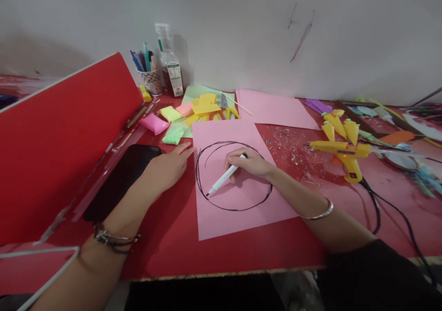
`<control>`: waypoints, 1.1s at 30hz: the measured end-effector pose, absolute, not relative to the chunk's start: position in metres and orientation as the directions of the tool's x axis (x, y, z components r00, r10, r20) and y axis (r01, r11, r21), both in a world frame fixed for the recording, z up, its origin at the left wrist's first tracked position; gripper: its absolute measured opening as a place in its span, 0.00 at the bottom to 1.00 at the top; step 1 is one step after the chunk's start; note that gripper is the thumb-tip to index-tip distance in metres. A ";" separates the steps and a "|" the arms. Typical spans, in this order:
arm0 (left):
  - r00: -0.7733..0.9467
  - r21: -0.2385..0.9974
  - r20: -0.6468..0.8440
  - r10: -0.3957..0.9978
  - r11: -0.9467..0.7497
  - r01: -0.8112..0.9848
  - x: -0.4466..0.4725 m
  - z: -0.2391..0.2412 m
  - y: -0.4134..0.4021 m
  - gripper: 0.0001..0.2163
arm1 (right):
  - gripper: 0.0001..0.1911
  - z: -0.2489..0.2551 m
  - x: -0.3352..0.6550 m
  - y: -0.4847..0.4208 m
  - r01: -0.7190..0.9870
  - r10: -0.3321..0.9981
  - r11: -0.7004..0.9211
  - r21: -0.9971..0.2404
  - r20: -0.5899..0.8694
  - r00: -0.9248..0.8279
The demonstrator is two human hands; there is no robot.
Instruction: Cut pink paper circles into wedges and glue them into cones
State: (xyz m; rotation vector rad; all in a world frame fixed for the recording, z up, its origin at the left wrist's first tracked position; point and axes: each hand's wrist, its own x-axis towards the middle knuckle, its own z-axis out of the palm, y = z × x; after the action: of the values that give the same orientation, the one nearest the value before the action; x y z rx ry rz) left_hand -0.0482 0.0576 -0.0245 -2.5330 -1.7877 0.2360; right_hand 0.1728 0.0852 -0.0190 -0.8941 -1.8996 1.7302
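A sheet of pink paper (221, 223) lies on the red table, with a large rough circle (238, 210) drawn on it in several black strokes. My right hand (250, 163) is closed around a white marker (223, 181), whose dark tip is at the circle's lower left line. Flat on the table, my left hand (169, 168) has its fingers stretched out, the fingertips at the left edge of the paper. Beneath my left wrist and forearm is a black phone (120, 177), partly covered by them.
A yellow glue gun (345, 152) with a cord stands at the right, near small yellow carrot shapes (336, 124). Scraps (293, 150) litter the table. Behind are clay packets (155, 123), a pen cup (151, 81), a bottle (171, 67) and more pink paper (276, 106). A red board (69, 145) leans left.
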 end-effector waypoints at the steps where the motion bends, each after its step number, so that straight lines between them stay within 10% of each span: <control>1: 0.334 -0.118 -0.104 0.937 -0.345 0.931 -0.048 -0.024 0.057 0.23 | 0.12 -0.020 0.172 0.085 0.169 0.705 0.009 -0.986 -0.114 -0.700; 12: 0.310 -0.174 -0.156 0.938 -0.335 0.926 -0.045 -0.020 0.056 0.23 | 0.15 -0.022 0.174 0.086 0.134 0.699 0.022 -0.991 -0.080 -0.710; 33: 0.291 -0.152 -0.134 0.947 -0.310 0.939 -0.045 -0.020 0.056 0.23 | 0.17 -0.036 0.166 0.092 -0.088 0.987 0.044 -0.995 0.057 -0.152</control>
State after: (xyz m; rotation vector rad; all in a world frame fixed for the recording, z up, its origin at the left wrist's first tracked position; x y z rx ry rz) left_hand -0.0447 0.0561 -0.0199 -2.4889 -1.8189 0.3087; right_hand 0.1655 0.0921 -0.0362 -1.0318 -1.2812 1.3223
